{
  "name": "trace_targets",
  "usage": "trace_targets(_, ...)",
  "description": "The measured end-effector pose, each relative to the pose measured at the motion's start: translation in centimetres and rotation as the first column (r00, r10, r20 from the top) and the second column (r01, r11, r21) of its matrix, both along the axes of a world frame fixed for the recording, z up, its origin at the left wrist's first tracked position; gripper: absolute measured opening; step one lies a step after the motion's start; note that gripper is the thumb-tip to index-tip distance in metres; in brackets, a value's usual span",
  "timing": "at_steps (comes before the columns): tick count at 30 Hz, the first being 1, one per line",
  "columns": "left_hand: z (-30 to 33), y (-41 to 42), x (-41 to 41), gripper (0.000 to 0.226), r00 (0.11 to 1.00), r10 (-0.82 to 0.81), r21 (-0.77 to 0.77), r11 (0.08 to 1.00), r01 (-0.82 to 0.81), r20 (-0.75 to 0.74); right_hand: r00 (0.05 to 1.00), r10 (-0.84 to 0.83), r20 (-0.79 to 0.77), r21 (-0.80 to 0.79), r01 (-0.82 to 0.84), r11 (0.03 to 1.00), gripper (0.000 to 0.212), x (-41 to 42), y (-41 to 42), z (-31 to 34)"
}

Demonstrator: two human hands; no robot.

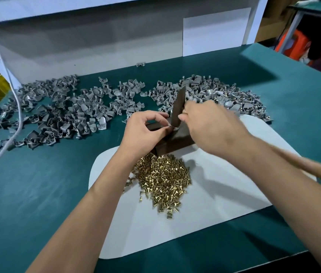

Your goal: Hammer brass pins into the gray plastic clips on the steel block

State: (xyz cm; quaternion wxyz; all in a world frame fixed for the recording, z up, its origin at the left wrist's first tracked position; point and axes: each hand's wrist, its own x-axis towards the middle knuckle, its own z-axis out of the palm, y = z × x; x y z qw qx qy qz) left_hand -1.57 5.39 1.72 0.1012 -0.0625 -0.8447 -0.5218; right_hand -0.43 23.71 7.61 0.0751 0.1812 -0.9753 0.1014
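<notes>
While the left hand (146,129) pinches a small gray clip (172,127) on the dark steel block (177,140) at the frame's centre, the right hand (213,125) grips a hammer (178,107) whose head stands just above it. Loose brass pins (163,180) lie heaped at 6 o'clock on a white mat (224,194). Gray clip piles (63,111) spread from 9 to 1 o'clock; bare green worktop (27,194) runs leftward and along the near edge.

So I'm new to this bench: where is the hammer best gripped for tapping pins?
Probably on the wooden handle, just behind the head, coming from the right as the right hand does. The dark head points down at the steel block, so a short grip should suit light taps.
</notes>
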Motion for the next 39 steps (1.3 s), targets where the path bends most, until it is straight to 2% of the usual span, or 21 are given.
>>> trace_targets(2, 0.1, 0.0, 0.0, 0.012, 1.0, 0.002, -0.011, 1.0, -0.002, 0.007, 0.997, -0.019, -0.069, -0.017, 0.018, 1.0, 0.021, -0.8, 0.6, 1.0)
trace_targets(5, 0.1, -0.1, -0.1, 0.01, 1.0, -0.008, -0.016, 1.0, 0.008, -0.002, 0.981, -0.056, -0.188, -0.18, 0.022, 0.983, 0.021, -0.8, 0.5, 0.8)
trace_targets(8, 0.0, -0.2, 0.0, 0.011, 1.0, -0.014, 0.001, 1.0, 0.014, -0.013, 1.0, 0.002, -0.007, -0.059, -0.002, 0.998, 0.019, -0.3, -0.2, -0.7)
trace_targets(11, 0.0, -0.1, 0.1, 0.012, 1.0, -0.007, -0.009, 1.0, 0.007, -0.018, 1.0, 0.005, 0.016, 0.0, -0.005, 1.0, 0.02, -1.1, 0.7, -0.1)
trace_targets(13, 0.0, 0.0, 0.1, 0.011, 1.0, -0.013, -0.024, 1.0, 0.012, -0.023, 0.999, 0.041, 0.034, -0.032, -0.04, 0.999, 0.024, -1.6, 1.6, 0.2)
trace_targets(16, -0.1, 0.0, 0.0, 0.011, 0.999, -0.008, -0.038, 0.999, 0.007, -0.033, 0.975, 0.2, 0.094, -0.098, -0.191, 0.977, 0.034, -2.1, 3.3, 0.7)
trace_targets(20, -0.3, -0.1, -0.1, 0.01, 1.0, -0.004, -0.005, 1.0, 0.004, 0.005, 0.881, 0.365, 0.302, -0.216, -0.31, 0.926, 0.012, -1.9, 5.6, 1.1)
trace_targets(21, -0.3, -0.1, -0.1, 0.01, 1.0, -0.006, 0.009, 1.0, 0.006, 0.015, 0.858, 0.382, 0.344, -0.205, -0.329, 0.922, 0.012, -1.7, 5.9, 0.8)
trace_targets(23, -0.1, -0.1, 0.0, 0.011, 1.0, -0.011, 0.025, 1.0, 0.01, 0.029, 0.832, 0.361, 0.421, -0.125, -0.341, 0.932, 0.014, -1.6, 6.0, 0.1)
trace_targets(26, 0.1, -0.1, 0.1, 0.012, 0.999, -0.02, 0.034, 0.999, 0.019, 0.03, 0.855, 0.298, 0.424, 0.017, -0.336, 0.942, 0.018, -1.5, 5.7, -0.7)
trace_targets(30, 0.3, 0.0, 0.2, 0.014, 0.999, -0.034, 0.063, 0.998, 0.032, 0.037, 0.821, 0.271, 0.502, 0.016, -0.322, 0.946, 0.013, -1.2, 5.5, -0.2)
trace_targets(32, 0.2, 0.0, 0.2, 0.012, 0.998, -0.04, 0.065, 0.997, 0.037, 0.043, 0.875, 0.246, 0.418, 0.021, -0.28, 0.96, 0.016, -1.5, 5.5, 0.4)
trace_targets(35, 0.2, 0.1, 0.2, 0.013, 0.999, -0.041, 0.041, 0.998, 0.04, 0.035, 0.955, 0.252, 0.159, -0.07, -0.243, 0.967, 0.014, -2.3, 4.5, 0.6)
trace_targets(37, 0.2, 0.1, 0.3, 0.014, 0.998, -0.051, 0.043, 0.998, 0.05, 0.031, 0.963, 0.258, 0.073, -0.152, -0.245, 0.957, 0.012, -2.8, 3.2, 0.1)
trace_targets(39, 0.3, 0.0, 0.3, 0.016, 0.998, -0.064, 0.052, 0.997, 0.063, 0.014, 0.952, 0.303, 0.039, -0.134, -0.295, 0.946, 0.028, -3.3, 2.0, -1.0)
